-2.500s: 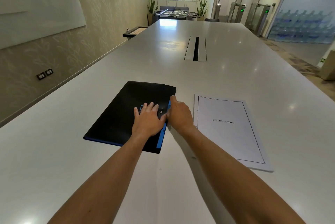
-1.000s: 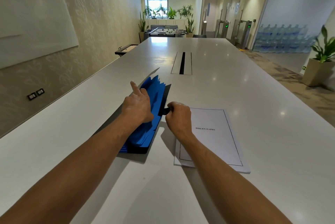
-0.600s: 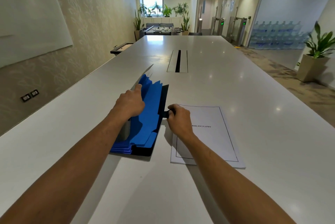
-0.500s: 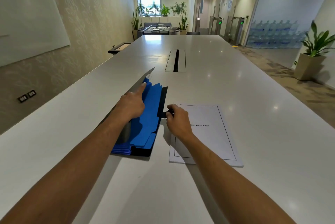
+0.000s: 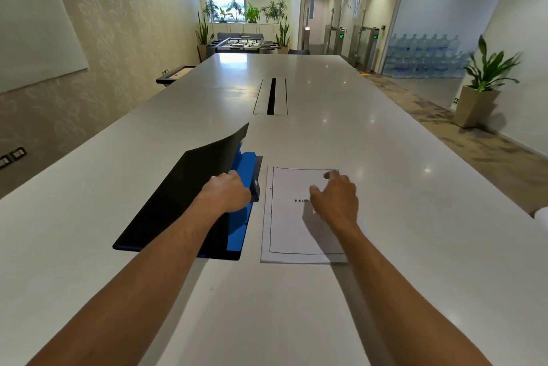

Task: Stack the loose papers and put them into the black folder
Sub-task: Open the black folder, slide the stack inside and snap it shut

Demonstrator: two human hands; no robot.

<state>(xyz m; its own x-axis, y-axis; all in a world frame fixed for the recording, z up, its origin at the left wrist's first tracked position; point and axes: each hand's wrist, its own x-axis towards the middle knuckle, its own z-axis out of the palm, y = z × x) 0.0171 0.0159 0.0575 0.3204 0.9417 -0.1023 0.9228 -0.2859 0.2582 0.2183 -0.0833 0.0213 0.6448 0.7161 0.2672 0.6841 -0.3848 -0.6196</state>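
Black plastic expanding folder [image 5: 178, 196] lying on the long white glossy table [image 5: 385, 187], towards the left edge, front cover raised and slanted away to the left. Blue inner dividers [image 5: 241, 170] exposed along the right side, partly hidden by the cover and by the left hand [image 5: 226, 195]. Left hand curled over the cover's free edge, gripping it; fingertips hidden beneath. Small black clasp tab [image 5: 255, 187] just beside the knuckles, detail hard to make out.

White stack of printed papers [image 5: 296, 232] flat on the table, just beside the folder's right side, not touching it. Top sheet bordered by a thin black line; heading cut off by the right hand [image 5: 335, 199], only "BIBLI" legible. Right hand above the upper part of the sheet, fingers loosely spread, grasping nothing; contact with the paper not determinable, fingertips blurred.

Cable slot [image 5: 271, 95] set in the table's centre line, well beyond the folder. Patterned beige wall and whiteboard [image 5: 32, 18] on the left. Potted plant [image 5: 483, 83] on the floor to the right, stacked water bottles [image 5: 424, 57] behind glass, football table [image 5: 241, 45] and further plants under the far window.

Against the frame half a second earlier: cover swung further over to the left, fewer dividers showing; right hand off the clasp tab and moved across over the papers; papers and folder base unmoved.
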